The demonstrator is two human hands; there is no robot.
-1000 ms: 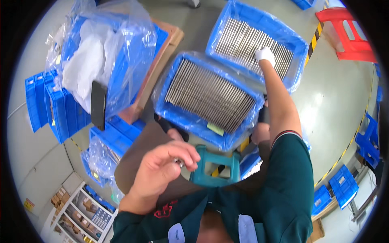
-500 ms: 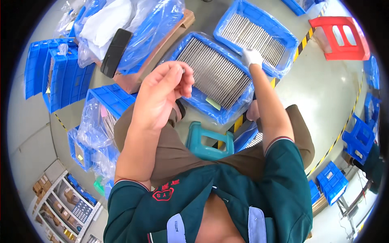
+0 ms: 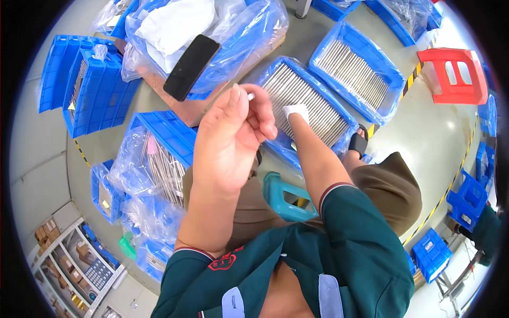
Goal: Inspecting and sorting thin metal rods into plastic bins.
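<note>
The bare left hand (image 3: pixel 227 132) pinches one small pale piece (image 3: pixel 251 97); the white-gloved right hand (image 3: pixel 297 111), its grip impossible to tell, overlies slim silvery metal rods (image 3: pixel 286 87) inside one film-lined blue plastic bin (image 3: pixel 331 103). A second rod-filled bin (image 3: pixel 383 63) stands just beside its long edge; grey floor (image 3: pixel 424 135) extends rightward below one red plastic stool (image 3: pixel 444 79), one flat black phone (image 3: pixel 192 68) lying leftward.

The bare left hand (image 3: pixel 228 130) is raised, its thumb extended and its fingers curled inward. The right forearm (image 3: pixel 321 159) reaches forward to the white-gloved right hand (image 3: pixel 297 112), whose fingers are hard to make out.
</note>
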